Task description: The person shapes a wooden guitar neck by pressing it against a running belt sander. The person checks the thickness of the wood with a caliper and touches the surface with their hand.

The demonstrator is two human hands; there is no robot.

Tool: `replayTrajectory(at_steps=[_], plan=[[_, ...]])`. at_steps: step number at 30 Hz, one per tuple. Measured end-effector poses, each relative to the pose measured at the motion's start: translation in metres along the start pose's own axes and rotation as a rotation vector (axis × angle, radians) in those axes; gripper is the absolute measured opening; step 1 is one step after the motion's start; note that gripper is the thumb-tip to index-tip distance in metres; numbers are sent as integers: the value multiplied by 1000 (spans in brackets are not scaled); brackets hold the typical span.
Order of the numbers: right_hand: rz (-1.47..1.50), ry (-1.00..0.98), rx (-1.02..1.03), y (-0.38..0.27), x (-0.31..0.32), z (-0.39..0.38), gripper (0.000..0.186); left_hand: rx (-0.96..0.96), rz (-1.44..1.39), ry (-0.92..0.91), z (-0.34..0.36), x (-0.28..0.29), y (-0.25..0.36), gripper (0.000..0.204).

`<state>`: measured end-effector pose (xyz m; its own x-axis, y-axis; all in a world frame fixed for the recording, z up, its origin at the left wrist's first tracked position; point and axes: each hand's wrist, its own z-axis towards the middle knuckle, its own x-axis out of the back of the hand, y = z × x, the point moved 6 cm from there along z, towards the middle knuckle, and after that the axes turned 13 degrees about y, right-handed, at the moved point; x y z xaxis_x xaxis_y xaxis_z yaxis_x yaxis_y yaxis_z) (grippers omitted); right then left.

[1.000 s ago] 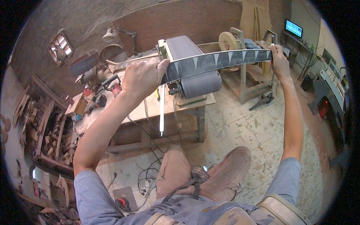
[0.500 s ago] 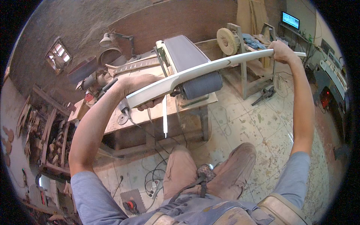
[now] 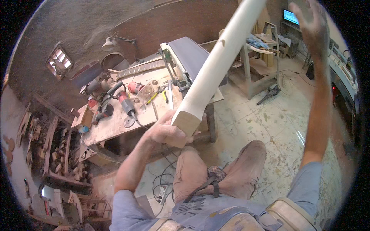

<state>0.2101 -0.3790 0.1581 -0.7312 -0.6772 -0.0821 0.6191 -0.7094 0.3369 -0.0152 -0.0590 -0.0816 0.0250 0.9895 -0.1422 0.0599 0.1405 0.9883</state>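
Right of a rack of wood scraps, left grip snug around a pale beam, right grip wide, free.

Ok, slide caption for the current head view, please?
Left hand grips the near end of a pale workpiece in front of a belt sander; right hand raised, open and empty.

Illumination and Image Quality

Exposure: moderate at centre, dim at left. The window and screen are bright sources. The floor carries a white glare streak at right. Shadow fills the space beneath the bench. The board reads pale, near washed-out. The right hand is blurred. Lens distortion bows outer edges; corners are black.
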Motion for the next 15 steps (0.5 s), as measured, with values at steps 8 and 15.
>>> replayTrajectory(at_steps=[8,15], plan=[[1743,-794,-968,-250,8,-139,60,-249,-65,67,44,-57,-12,78],[1563,-672,-1096,-224,-3,-137,55,-443,584,264,35,-7,37,48]])
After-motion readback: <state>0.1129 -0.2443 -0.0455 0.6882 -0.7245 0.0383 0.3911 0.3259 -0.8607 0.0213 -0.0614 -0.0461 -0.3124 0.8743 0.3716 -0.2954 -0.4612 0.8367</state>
